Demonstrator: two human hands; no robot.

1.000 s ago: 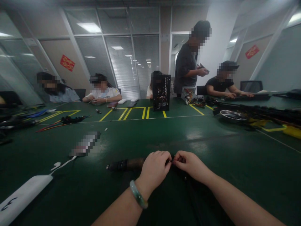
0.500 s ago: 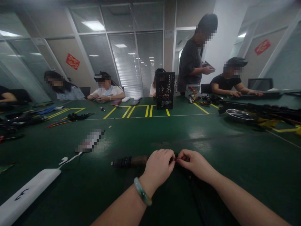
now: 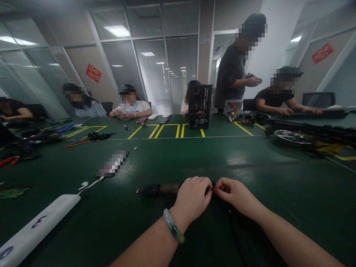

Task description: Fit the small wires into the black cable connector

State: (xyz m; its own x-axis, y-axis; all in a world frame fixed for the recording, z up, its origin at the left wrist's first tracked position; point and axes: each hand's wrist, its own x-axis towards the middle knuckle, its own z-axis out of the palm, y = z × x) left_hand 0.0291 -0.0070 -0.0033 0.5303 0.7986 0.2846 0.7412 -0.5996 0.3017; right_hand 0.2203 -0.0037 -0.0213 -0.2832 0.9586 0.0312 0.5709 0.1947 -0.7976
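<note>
A dark electric screwdriver (image 3: pixel 167 190) with a brown middle section lies sideways before me, its tip pointing left. My left hand (image 3: pixel 193 193), with a green bangle on the wrist, is closed over its right end and hides that part. Right beside it, my right hand (image 3: pixel 233 193) is closed in a pinch, fingertips almost meeting the left ones. Something small and shiny shows between the two hands; I cannot make out what it is. Below my right hand a thin dark cord (image 3: pixel 239 237) runs toward me.
On the left lie a white power strip (image 3: pixel 47 224), a phone (image 3: pixel 115 163) on a white cable and a green circuit board (image 3: pixel 13 192). A black computer case (image 3: pixel 199 107) stands at the back. Cables (image 3: pixel 97 136) and a round metal dish (image 3: pixel 293 137) flank the green table. Several people sit or stand beyond.
The view has turned slightly left, so everything sits farther right. Both hands keep the same closed pose at the screwdriver's right end.
</note>
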